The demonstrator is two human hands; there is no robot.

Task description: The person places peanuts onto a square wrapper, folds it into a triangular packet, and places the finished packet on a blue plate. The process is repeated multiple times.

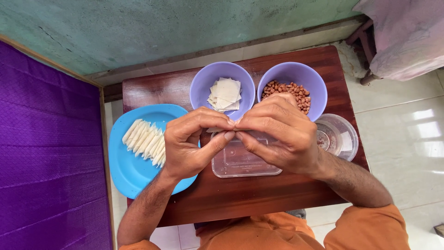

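Head view: fingers (230, 135) hide a pinched wrapper (213, 130).

wrapper piece pinched between fingers (230, 135) mostly hidden, clear tray (240, 166) partly covered, cloth (407, 37) cut off

A home: low wooden table (259, 199) on tiled floor (407, 139), food bowls (296, 74).

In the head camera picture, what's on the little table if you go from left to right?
Blue plate of folded wrappers → bowl of flat wrapper squares → bowl of peanuts → clear round container.
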